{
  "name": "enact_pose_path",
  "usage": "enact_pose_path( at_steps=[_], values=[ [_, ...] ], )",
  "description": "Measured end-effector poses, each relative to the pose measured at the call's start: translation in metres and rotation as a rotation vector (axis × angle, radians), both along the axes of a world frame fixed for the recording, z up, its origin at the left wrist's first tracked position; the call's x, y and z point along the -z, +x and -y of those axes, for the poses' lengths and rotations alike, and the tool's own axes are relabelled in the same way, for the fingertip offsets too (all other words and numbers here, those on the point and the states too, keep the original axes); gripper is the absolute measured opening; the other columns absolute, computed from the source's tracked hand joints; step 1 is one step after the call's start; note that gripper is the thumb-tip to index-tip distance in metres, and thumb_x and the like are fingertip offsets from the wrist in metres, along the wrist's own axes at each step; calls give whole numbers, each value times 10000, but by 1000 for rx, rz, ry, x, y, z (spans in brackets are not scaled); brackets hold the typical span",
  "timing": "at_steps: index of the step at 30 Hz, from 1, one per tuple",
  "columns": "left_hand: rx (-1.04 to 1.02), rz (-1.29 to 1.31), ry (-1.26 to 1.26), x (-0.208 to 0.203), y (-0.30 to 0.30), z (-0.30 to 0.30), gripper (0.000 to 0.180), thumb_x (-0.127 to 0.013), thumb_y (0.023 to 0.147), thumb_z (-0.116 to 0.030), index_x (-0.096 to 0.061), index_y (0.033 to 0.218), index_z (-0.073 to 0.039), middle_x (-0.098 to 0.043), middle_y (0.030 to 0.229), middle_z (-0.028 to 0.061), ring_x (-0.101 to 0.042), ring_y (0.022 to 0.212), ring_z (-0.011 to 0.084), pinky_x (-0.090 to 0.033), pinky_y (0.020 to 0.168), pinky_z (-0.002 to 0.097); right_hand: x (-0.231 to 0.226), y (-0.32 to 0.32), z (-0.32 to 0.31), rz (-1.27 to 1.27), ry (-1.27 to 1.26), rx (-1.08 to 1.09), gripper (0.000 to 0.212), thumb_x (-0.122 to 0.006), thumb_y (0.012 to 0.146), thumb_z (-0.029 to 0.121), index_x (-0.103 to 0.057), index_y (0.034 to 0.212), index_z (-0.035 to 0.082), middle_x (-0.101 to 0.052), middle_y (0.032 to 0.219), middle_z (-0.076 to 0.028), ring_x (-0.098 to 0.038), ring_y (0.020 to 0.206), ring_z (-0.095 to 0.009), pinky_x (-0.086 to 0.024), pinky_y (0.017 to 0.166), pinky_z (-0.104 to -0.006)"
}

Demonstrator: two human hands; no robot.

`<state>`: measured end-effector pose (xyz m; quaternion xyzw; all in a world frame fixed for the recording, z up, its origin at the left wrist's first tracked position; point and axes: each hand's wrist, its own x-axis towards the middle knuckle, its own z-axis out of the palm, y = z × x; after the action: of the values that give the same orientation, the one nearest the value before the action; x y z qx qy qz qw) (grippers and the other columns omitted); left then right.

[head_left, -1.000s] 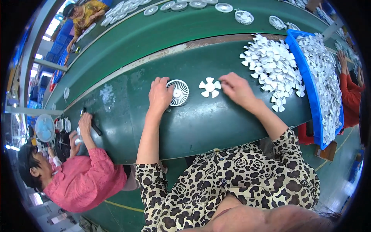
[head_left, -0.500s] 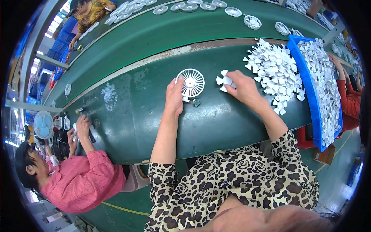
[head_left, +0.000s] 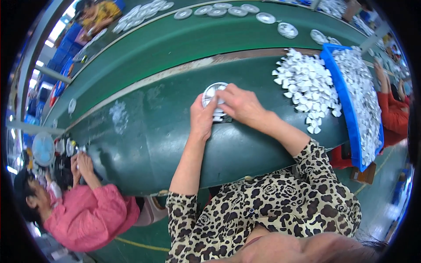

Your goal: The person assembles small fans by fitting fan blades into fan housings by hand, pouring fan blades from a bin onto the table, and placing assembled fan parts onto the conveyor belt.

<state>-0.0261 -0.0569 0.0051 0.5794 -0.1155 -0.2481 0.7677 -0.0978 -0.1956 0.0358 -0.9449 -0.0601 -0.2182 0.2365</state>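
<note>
Over the green table, my left hand (head_left: pixel 202 115) is closed on the side of a round white fan grille (head_left: pixel 215 84). My right hand (head_left: pixel 242 104) is at the grille's right side, its fingers bent over the front. Between them a white fan blade (head_left: pixel 211 92) shows in part inside the ring; my right fingers cover the rest. Whether the blade is seated on the centre cannot be seen. Below the grille, a short white stub (head_left: pixel 217 118) sticks out under my hands. To the right lies a heap of white fan blades (head_left: pixel 302 83).
A blue crate (head_left: pixel 343 103) full of blades stands at the table's right end. Small clear parts (head_left: pixel 118 116) lie at the left. Beyond a low ledge, a green conveyor (head_left: pixel 175 46) carries white grilles (head_left: pixel 265 18). A co-worker in pink (head_left: pixel 94 210) sits at the left.
My right hand has moved left, bringing the fan blade from beside the heap to the grille. The left hand still holds the grille. The co-worker's hands at the left have shifted lower.
</note>
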Motion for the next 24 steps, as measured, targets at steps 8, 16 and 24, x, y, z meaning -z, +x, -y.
enact_pose_path(
  at_steps=[8,16,24],
  values=[
    [14,329,251,2,-8,-7,211,-599,881,-87,-574,1042,46,-633,906,59,-574,796,101,-468,705,255,20,1,29,-327,501,-70,408,-758,734,315,-597,933,-3,-635,791,-152,-625,771,-291,-478,700,-367],
    [-161,425,218,14,-8,3,346,-593,914,-146,-516,1198,37,-614,1048,111,-581,905,163,-475,799,299,22,24,46,-456,656,-51,389,-768,728,303,-602,874,-17,-623,765,-118,-579,675,-211,-456,612,-323],
    [-280,365,261,14,4,-8,289,-539,957,-178,-530,1154,35,-626,1010,89,-604,898,144,-495,760,265,0,54,107,-47,411,165,438,-691,794,295,-597,1075,-28,-645,982,-180,-608,916,-322,-485,812,-402]
  ],
)
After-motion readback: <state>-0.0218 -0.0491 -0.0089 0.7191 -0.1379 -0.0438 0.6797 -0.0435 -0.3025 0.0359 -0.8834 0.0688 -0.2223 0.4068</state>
